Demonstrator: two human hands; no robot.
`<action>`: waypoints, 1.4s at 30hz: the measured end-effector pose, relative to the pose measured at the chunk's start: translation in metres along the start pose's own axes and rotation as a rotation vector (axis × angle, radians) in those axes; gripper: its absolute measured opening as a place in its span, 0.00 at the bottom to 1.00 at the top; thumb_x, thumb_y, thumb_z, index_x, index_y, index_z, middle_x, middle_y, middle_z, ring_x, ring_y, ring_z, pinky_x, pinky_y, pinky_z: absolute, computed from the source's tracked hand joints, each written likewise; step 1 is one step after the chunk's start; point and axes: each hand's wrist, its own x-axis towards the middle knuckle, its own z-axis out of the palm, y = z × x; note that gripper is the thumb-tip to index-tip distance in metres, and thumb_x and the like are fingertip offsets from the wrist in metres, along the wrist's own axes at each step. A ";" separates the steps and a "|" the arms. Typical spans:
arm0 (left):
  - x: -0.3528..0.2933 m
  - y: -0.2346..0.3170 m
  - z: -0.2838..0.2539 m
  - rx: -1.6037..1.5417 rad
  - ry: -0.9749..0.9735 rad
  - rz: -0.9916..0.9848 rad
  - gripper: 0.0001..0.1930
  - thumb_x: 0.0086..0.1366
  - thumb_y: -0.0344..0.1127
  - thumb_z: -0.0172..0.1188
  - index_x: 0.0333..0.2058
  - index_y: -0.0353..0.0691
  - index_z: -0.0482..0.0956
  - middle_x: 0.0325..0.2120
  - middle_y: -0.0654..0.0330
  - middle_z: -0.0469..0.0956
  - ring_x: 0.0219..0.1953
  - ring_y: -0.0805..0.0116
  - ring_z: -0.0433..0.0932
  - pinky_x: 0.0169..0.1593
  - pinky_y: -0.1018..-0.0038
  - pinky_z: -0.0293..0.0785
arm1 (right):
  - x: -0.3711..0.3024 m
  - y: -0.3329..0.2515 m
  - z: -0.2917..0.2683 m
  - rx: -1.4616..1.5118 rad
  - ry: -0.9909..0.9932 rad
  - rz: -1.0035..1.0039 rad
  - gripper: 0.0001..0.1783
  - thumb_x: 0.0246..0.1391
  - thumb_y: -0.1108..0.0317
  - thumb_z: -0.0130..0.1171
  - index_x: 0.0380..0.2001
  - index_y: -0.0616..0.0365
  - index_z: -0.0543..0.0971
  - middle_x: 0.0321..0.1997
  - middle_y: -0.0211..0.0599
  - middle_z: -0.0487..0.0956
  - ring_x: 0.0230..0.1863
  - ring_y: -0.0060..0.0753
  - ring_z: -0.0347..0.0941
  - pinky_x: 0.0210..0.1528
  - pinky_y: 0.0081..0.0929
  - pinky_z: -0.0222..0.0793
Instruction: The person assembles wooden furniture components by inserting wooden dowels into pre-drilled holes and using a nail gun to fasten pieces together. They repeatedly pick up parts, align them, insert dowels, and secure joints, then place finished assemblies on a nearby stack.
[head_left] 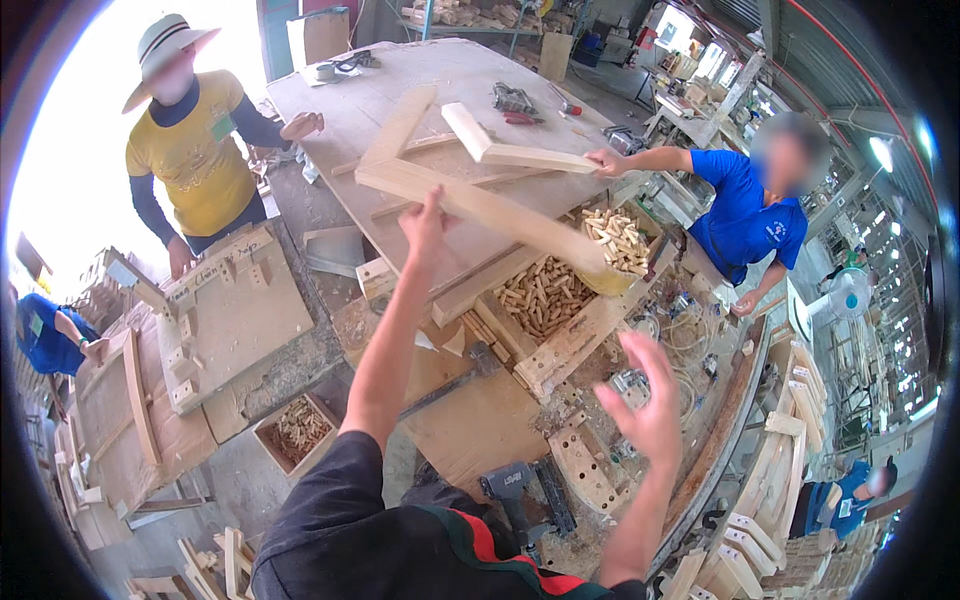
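Observation:
My left arm reaches forward, and my left hand [424,228] grips the near edge of an L-shaped wooden piece [490,212], its fingers closed on the wood. One leg of the piece points away over the big table; the longer leg slants right, above the bins of wooden dowels [545,298]. My right hand [645,400] is raised with nothing in it, fingers apart and curved, over the cluttered right side of the bench. Below it lies a wooden block with drilled holes [585,470]. A nail gun [510,485] stands close to my body.
Across the big table [320,120], a person in blue [750,205] holds another angled wooden piece [520,155]. A person in yellow [195,150] stands at the far left by a jig board [240,310]. A box of dowels [297,432] sits low left. Hoses [685,335] tangle on the bench.

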 end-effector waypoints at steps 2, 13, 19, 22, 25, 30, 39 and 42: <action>0.057 -0.011 -0.005 -0.059 0.042 0.004 0.17 0.64 0.38 0.62 0.40 0.24 0.75 0.36 0.48 0.78 0.33 0.61 0.82 0.31 0.66 0.85 | -0.053 0.034 0.002 0.125 0.016 0.239 0.31 0.44 0.64 0.71 0.53 0.61 0.74 0.56 0.43 0.74 0.56 0.42 0.73 0.57 0.37 0.70; 0.222 -0.093 -0.064 0.216 -0.047 -0.353 0.19 0.64 0.43 0.61 0.45 0.33 0.75 0.39 0.53 0.78 0.38 0.58 0.78 0.40 0.59 0.79 | -0.303 0.060 0.004 0.112 0.191 1.132 0.27 0.51 0.62 0.68 0.52 0.61 0.74 0.45 0.42 0.81 0.45 0.35 0.78 0.51 0.32 0.73; 0.217 -0.066 -0.005 0.580 -0.327 0.000 0.21 0.69 0.44 0.51 0.49 0.30 0.75 0.42 0.51 0.79 0.38 0.58 0.79 0.43 0.62 0.78 | -0.322 0.032 -0.035 -0.200 0.105 1.014 0.23 0.58 0.54 0.58 0.47 0.61 0.74 0.33 0.46 0.79 0.36 0.45 0.77 0.40 0.40 0.72; 0.095 -0.044 0.029 0.595 -0.514 0.303 0.23 0.72 0.45 0.45 0.50 0.29 0.75 0.44 0.50 0.79 0.38 0.58 0.80 0.44 0.64 0.78 | -0.386 0.019 -0.059 -0.340 0.277 1.143 0.21 0.55 0.58 0.59 0.46 0.62 0.75 0.34 0.47 0.80 0.38 0.48 0.78 0.42 0.41 0.73; -0.050 -0.024 0.048 0.636 -0.685 0.409 0.24 0.73 0.44 0.43 0.50 0.28 0.75 0.42 0.49 0.79 0.37 0.59 0.79 0.44 0.66 0.78 | -0.441 0.008 -0.087 -0.584 0.298 1.299 0.18 0.51 0.62 0.58 0.44 0.59 0.77 0.36 0.49 0.80 0.40 0.52 0.77 0.45 0.44 0.73; -0.236 -0.046 0.070 0.812 -1.107 0.316 0.18 0.69 0.39 0.55 0.47 0.28 0.76 0.31 0.53 0.78 0.35 0.65 0.77 0.43 0.69 0.76 | -0.550 -0.025 -0.136 -0.730 0.156 1.629 0.26 0.46 0.68 0.59 0.53 0.49 0.74 0.53 0.44 0.77 0.57 0.46 0.71 0.59 0.46 0.66; -0.463 -0.102 0.081 0.708 -1.747 0.148 0.08 0.61 0.24 0.61 0.40 0.32 0.80 0.27 0.57 0.80 0.27 0.70 0.78 0.33 0.77 0.75 | -0.721 0.023 -0.205 -0.970 -0.567 1.238 0.42 0.35 0.62 0.73 0.57 0.47 0.68 0.61 0.39 0.68 0.69 0.39 0.57 0.67 0.45 0.57; -0.499 -0.107 0.090 0.727 -1.861 0.208 0.08 0.58 0.22 0.63 0.38 0.34 0.81 0.27 0.56 0.81 0.26 0.68 0.78 0.32 0.77 0.75 | -0.696 0.045 -0.217 -0.764 -0.736 1.163 0.34 0.36 0.56 0.73 0.47 0.53 0.72 0.51 0.36 0.75 0.61 0.40 0.66 0.63 0.41 0.61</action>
